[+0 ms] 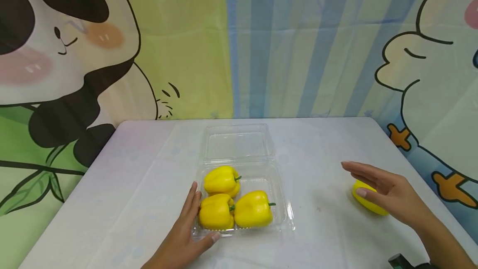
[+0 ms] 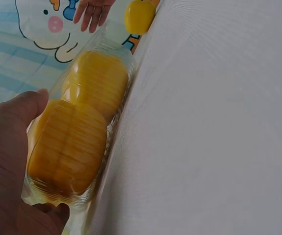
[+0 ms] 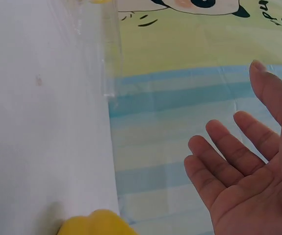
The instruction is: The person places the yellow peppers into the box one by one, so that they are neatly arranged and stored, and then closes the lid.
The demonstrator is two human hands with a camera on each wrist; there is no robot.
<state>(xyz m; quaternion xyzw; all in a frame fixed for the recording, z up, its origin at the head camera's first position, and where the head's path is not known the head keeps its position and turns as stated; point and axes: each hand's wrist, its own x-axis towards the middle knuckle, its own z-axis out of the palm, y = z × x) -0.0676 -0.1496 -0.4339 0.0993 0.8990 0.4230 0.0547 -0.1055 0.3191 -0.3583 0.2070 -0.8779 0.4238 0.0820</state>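
Three yellow bell peppers [image 1: 254,209] with green stems lie in the clear plastic clamshell box [image 1: 261,177], whose lid [image 1: 239,144] is folded back. My left hand [image 1: 183,231] rests at the box's near left corner, its fingers fairly straight along the left side and the thumb at the front edge. Through the plastic, two peppers [image 2: 67,152] show beside that hand in the left wrist view. On the right, my right hand [image 1: 392,198] hovers with extended fingers by another yellow pepper [image 1: 367,198], partly hiding it. Nothing is in the right palm [image 3: 258,205].
A white cloth covers the table [image 1: 142,186]. Behind it hangs a printed curtain [image 1: 194,45] with a panda and stripes. A dark object [image 1: 401,261] shows at the bottom edge near the right forearm.
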